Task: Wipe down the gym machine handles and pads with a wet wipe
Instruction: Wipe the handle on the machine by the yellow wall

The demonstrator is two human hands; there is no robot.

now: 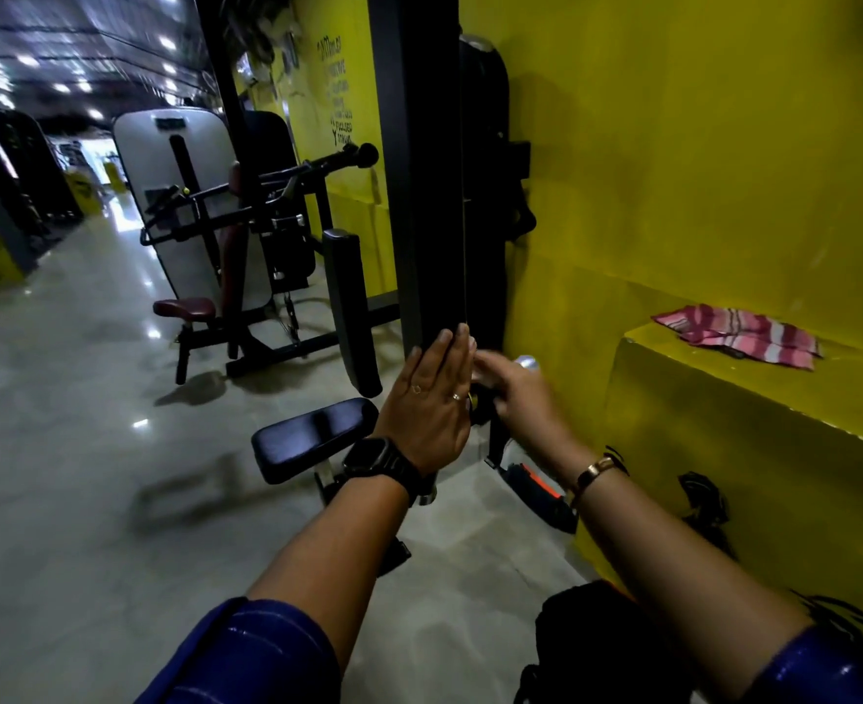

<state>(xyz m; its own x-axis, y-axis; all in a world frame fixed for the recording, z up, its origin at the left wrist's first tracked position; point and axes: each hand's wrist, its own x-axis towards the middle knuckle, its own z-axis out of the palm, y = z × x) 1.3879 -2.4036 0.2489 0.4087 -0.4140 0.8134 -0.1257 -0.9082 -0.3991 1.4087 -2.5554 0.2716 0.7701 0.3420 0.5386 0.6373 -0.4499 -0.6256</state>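
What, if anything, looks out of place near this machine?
Only a pink striped cloth, lying rumpled on the yellow ledge right of the machine, seems stray. The right hand is too blurred to tell what it holds.

Right hand [513, 393] is a blur, its fingers unreadable; whatever it touches hides behind the left hand [429, 398]. Far above them, wall lettering [339, 111] is too small to read.

Worn on the head, looking forward and down along both forearms, close on the left hand [426, 398] and right hand [515, 393]. Wide-angled, taking in the black machine post [419, 195] just ahead, the yellow wall [698, 144] to the right, the floor [63, 398] to the left.
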